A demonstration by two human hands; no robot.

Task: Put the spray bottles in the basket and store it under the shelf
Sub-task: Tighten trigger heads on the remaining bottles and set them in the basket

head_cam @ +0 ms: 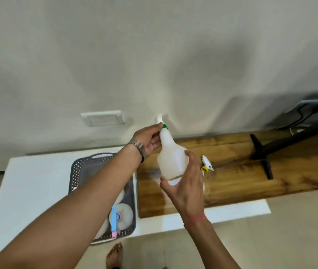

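- The basket (76, 167), grey and perforated, sits on the white counter (28, 181) at 8 o'clock from the wooden board (231, 171); it already holds white spray bottles, one blue-and-pink-headed (115, 220).
- The green-collared spray bottle (171, 162) hangs mid-air at centre, probably bound for the basket.
- The left hand (148, 140) curls around its neck to carry it.
- The right hand (187, 183) steadies the base, fingers spread.
- A yellow-nozzled bottle (206, 165) waits at 3 o'clock.

My bottle (171, 162) is milky white with a green collar (164, 126) — the basket (80, 169) is grey with little holes, the board (231, 171) streaky brown.
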